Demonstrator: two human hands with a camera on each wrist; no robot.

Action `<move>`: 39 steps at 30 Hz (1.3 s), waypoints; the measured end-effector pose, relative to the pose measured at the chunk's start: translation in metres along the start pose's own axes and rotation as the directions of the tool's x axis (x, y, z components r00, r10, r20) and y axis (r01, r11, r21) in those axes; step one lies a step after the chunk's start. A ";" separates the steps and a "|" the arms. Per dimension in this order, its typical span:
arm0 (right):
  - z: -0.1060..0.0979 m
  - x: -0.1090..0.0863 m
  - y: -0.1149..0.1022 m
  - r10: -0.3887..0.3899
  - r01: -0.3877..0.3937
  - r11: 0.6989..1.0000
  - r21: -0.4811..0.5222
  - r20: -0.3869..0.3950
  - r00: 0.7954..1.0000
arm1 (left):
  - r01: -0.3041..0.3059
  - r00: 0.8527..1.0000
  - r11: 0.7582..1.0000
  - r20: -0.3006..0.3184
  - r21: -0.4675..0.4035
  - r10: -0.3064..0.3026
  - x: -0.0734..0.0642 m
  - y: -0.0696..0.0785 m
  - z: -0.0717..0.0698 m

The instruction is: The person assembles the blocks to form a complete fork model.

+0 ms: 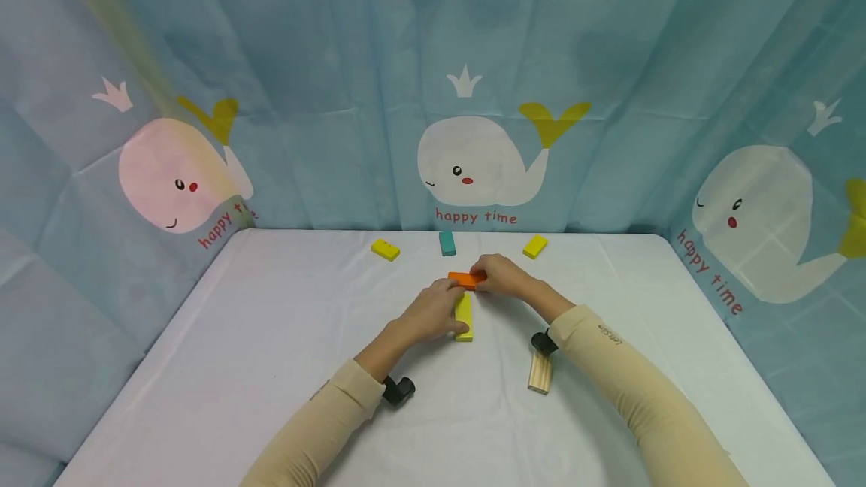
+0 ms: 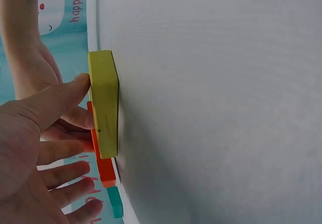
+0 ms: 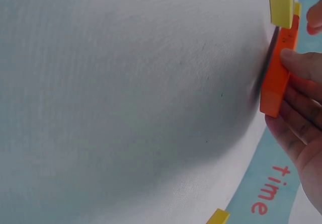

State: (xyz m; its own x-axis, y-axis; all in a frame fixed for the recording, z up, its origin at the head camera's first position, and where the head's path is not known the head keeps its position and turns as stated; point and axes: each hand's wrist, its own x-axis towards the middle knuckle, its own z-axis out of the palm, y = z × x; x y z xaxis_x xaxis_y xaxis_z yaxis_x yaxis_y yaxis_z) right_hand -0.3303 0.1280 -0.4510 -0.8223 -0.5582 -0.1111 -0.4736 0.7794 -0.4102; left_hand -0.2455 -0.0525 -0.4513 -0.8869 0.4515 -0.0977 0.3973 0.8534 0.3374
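Note:
Near the far middle of the white table, my right hand point(image 1: 504, 275) pinches an orange block point(image 3: 275, 83), with the thumb on one face and the fingers behind it. A yellow block point(image 1: 464, 316) lies lengthwise, its far end right at the orange block. My left hand point(image 1: 433, 312) is over the yellow block's left side. Its thumb point(image 2: 75, 89) touches the yellow block, while the other fingers are spread and fairly straight, the index fingertip close by the orange block.
Behind the hands stand a teal block point(image 1: 447, 243) and two more yellow blocks point(image 1: 385, 249) to the left and right. A plain wooden block point(image 1: 540, 373) lies beneath the right wrist. Blue whale-print curtain point(image 1: 338, 171) walls the table's back and sides.

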 end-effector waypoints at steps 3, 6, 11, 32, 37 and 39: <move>0.001 0.000 -0.001 -0.027 0.027 1.000 -0.015 0.002 1.000 | 0.017 1.000 1.000 -0.016 0.006 -0.017 0.000 0.000 0.000; 0.002 0.000 -0.003 -0.037 0.037 0.999 -0.019 0.011 0.999 | 0.027 0.999 1.000 -0.025 -0.001 -0.027 0.000 -0.001 0.000; 0.003 0.001 -0.006 -0.033 0.033 0.999 -0.011 0.032 0.999 | 0.048 0.998 0.999 -0.029 -0.008 -0.049 0.000 -0.001 0.001; 0.003 0.000 -0.009 -0.080 0.082 0.996 -0.021 0.069 0.994 | 0.081 0.997 0.996 0.015 -0.038 -0.080 0.006 -0.009 0.004; 0.001 -0.001 -0.010 -0.078 0.078 0.997 0.004 0.089 0.993 | 0.082 0.996 0.996 0.024 -0.032 -0.081 0.005 -0.009 0.002; 0.001 -0.001 -0.011 -0.078 0.078 0.997 0.006 0.091 0.993 | 0.081 0.996 0.996 0.025 -0.037 -0.080 0.004 -0.009 0.001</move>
State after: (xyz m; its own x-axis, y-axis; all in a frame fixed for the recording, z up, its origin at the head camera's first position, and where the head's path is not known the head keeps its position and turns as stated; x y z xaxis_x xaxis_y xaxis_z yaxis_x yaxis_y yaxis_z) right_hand -0.3239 0.1204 -0.4471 -0.7507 -0.6409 -0.1606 -0.5344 0.7319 -0.4228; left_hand -0.2524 -0.0577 -0.4557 -0.9095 0.3884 -0.1481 0.3153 0.8768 0.3630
